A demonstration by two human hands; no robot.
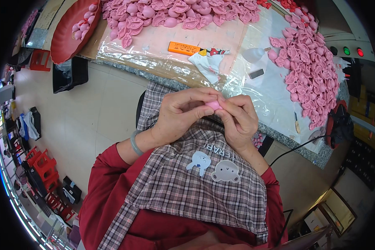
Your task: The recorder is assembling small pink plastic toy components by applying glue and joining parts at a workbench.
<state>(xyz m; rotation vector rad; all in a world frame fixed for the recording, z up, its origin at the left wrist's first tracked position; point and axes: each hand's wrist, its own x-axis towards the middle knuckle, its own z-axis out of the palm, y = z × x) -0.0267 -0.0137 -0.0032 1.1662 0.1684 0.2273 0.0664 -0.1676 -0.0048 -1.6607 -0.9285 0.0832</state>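
Both hands meet in front of my chest, just short of the table edge. Between their fingertips is a small pink molded piece [214,105], glossy and rounded where it shows; the fingers cover most of it. My left hand [181,109] pinches it with thumb and fingers from one side. From the other side, my right hand [238,118] grips it the same way. Similar pink pieces, some round and smooth, others ruffled like shells, lie heaped in a far pile [171,14] and a right-hand pile [312,75].
Plastic sheeting covers the table [154,62]. On it lie an orange box cutter [184,48], a crumpled white cloth [207,66], a dark small block [256,73], a clear bottle [254,54] and a small knife [296,123]. A red scalloped tray [64,35] sits far left, above a black bin [71,75].
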